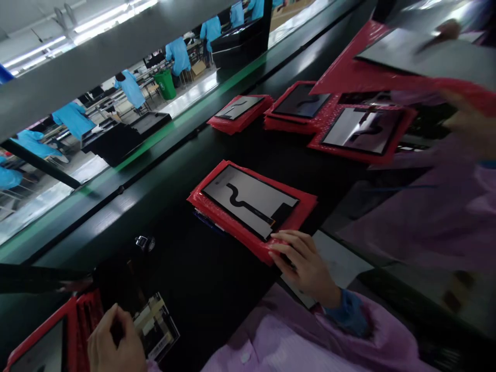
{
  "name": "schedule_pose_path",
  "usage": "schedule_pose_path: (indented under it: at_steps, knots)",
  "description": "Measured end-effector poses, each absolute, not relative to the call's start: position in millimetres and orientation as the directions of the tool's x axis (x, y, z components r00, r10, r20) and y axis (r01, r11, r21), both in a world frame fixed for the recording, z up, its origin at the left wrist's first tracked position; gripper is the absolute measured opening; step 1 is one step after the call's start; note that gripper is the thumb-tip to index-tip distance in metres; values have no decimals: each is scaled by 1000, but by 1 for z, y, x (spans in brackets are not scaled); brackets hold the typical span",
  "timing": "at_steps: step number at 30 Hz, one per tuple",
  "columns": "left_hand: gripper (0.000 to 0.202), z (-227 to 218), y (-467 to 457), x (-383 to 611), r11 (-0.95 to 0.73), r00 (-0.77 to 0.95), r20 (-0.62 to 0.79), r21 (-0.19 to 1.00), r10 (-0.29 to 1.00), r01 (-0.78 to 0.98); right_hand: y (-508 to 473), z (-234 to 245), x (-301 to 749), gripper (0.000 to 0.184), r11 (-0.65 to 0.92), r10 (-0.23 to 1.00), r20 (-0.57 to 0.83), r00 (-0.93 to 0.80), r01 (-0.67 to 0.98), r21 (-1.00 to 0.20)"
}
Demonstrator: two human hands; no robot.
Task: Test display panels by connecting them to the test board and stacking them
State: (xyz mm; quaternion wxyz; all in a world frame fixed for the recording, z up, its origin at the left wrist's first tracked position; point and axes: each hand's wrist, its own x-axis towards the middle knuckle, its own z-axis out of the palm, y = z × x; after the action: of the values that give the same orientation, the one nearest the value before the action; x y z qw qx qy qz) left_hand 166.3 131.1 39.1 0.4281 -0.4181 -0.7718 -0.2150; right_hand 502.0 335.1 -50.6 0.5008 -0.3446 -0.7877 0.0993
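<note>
Right grip (310,268) pinches a corner of the red wrap (302,209); the panel (256,194) lies just beyond, probably light, stiff, fragile, best held by its edges. Left grip (116,341) curls, contents unclear.

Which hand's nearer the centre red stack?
Right: the right hand touches the red stack at its near corner; the left hand is apart from it, at lower left in view.

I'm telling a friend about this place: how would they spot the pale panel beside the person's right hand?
Find the black bench; in its middle sits a stack of red wrapping. On top lies a pale, dark-edged panel with a wavy black strip. Unlike the other panels, it has the person's right hand at its near corner.
</note>
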Motion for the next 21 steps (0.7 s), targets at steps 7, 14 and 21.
schedule_pose_path:
  at_steps: [7,14,21]
  knots:
    - [27,34,188,264,-40,29,784,-6,620,999,296,5,441,50,-87,698,50,-715,-154,-984]
    - [23,32,211,309,-494,361,722,-30,590,869,303,16,438,58,-443,692,-195,-695,-196,-875]
    - [18,15,245,325,-49,-416,292,863,861,503,337,27,493,51,-309,859,-119,-497,-319,-896]
